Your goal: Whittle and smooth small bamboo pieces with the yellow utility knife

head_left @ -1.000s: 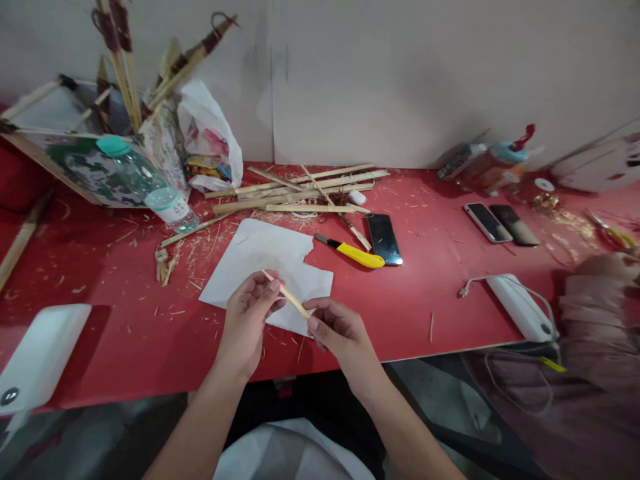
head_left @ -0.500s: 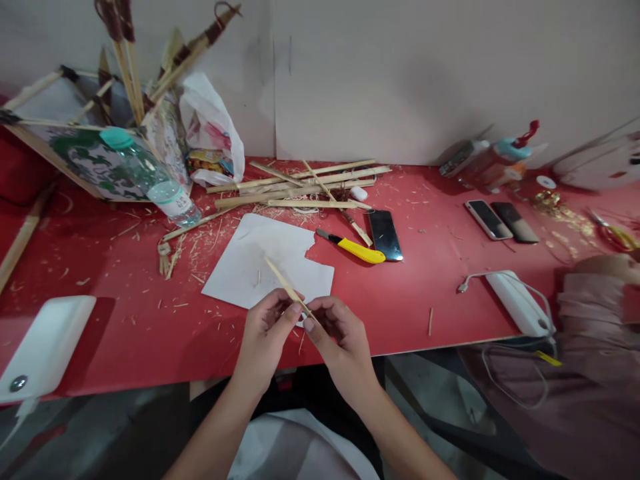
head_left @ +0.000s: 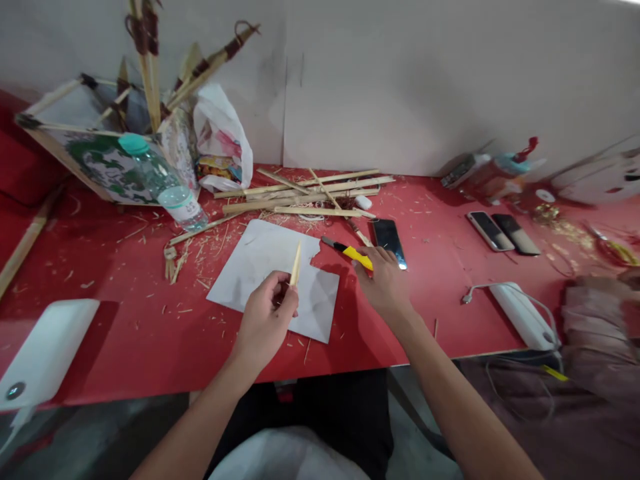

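A red tabletop (head_left: pixel 450 293) stretches out before the wall. At its far left stands a box with a camouflage-patterned side (head_left: pixel 107 163), and in front of that, a plastic bottle (head_left: pixel 177 200) with a turquoise cap. A bundle of wooden sticks (head_left: pixel 300 199) lies near the wall; closer in is a torn-edged sheet of white paper (head_left: pixel 255 260). Over the paper, the left hand (head_left: pixel 277 297) pinches a pointed wooden strip, tip upward. The right hand (head_left: pixel 383 280) is down over the rear of a yellow-handled utility knife; from here I can't tell whether its fingers are closed around the handle. A black smartphone (head_left: pixel 387 233) lies just beyond that hand. The utility knife (head_left: pixel 353 253) points its blade toward the paper. The pointed wooden strip (head_left: pixel 297 263) is slimmer, its lower end hidden by fingers. Shavings (head_left: pixel 220 233) litter the red surface.
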Motion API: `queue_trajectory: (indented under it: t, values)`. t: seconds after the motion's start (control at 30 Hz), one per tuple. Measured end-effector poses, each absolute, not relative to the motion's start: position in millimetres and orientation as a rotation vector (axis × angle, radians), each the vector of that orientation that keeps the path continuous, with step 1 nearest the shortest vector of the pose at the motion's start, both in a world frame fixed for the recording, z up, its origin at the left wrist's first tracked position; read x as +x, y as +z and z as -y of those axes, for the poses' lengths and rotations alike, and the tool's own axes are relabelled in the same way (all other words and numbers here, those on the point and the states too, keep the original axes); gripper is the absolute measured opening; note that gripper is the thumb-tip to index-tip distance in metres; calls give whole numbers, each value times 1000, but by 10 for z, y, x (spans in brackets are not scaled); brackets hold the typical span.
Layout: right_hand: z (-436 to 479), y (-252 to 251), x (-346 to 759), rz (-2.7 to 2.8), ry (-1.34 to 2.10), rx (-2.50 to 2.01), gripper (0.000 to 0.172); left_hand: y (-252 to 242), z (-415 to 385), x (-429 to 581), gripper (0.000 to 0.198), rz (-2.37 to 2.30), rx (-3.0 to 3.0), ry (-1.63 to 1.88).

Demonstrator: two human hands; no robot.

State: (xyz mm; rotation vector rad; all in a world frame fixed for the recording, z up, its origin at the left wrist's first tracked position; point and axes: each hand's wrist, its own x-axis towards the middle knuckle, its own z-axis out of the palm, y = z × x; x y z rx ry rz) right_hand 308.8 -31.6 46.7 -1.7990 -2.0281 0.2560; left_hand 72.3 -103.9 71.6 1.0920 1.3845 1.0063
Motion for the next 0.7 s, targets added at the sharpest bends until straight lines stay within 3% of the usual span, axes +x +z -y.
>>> queue_trajectory:
  t: [0.1, 0.3, 0.47, 0.57, 0.7]
  values:
    - [45, 276, 3157, 2257, 97, -1821, 34, 723, 795, 705, 17, -1452, 1230, 955]
    - [-36, 117, 3139, 2239, 117, -1818, 23, 558, 420, 712, 28, -1363, 1106, 971]
    - [124, 494, 2933, 2180, 465, -1684, 33, 507, 382, 697, 32, -1093, 599, 927]
    - [181, 766, 2716, 2257, 755, -1555, 35, 571, 450, 663, 22, -949, 353, 926]
    - [204, 942, 2500, 2300, 837, -1537, 34, 669, 583, 610, 13, -942, 271, 1005]
